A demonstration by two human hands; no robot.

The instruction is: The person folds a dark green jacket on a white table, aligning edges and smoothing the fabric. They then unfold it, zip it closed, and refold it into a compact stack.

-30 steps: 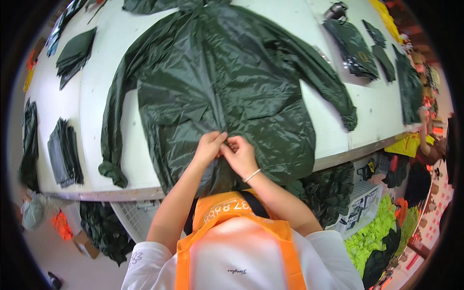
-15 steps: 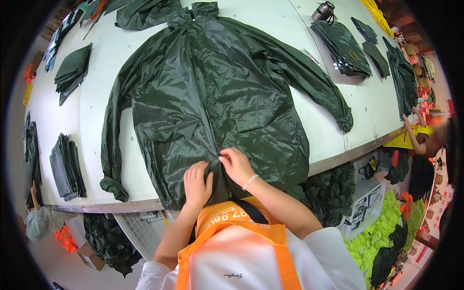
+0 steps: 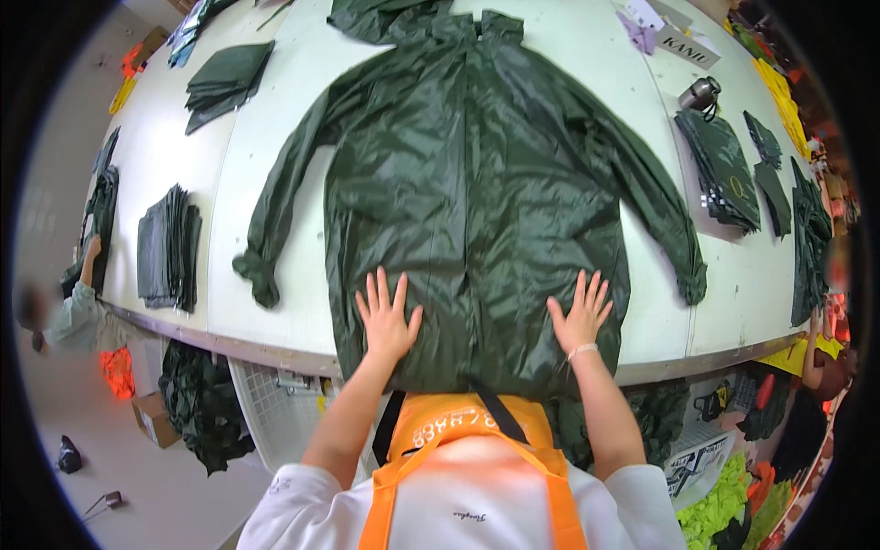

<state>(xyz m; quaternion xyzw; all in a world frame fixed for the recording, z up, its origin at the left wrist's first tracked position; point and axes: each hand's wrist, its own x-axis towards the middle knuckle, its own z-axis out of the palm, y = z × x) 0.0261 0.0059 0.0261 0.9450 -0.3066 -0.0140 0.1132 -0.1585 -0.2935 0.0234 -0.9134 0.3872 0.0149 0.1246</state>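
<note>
A dark green rain jacket (image 3: 467, 202) lies spread on the white table (image 3: 275, 174), collar away from me, both sleeves out to the sides. Its hem hangs over the table's near edge against my orange apron. On the lower left front panel my left hand (image 3: 388, 321) rests flat, fingers spread. My right hand (image 3: 581, 313), with a pale bracelet at the wrist, presses the lower right panel the same way. Between the hands, the front closure runs straight up the middle. Neither hand grips anything.
Folded dark green stacks (image 3: 168, 247) lie at left; another folded pile (image 3: 720, 170) lies at right beside a metal flask (image 3: 699, 93). More green fabric (image 3: 385, 20) lies beyond the collar. Co-workers stand at both table ends. White crates (image 3: 284, 412) and garment heaps (image 3: 203, 403) sit below.
My hands have left the middle of the front closure and moved apart, now flat on either panel. The jacket front looks smoother. The whole view has shifted.
</note>
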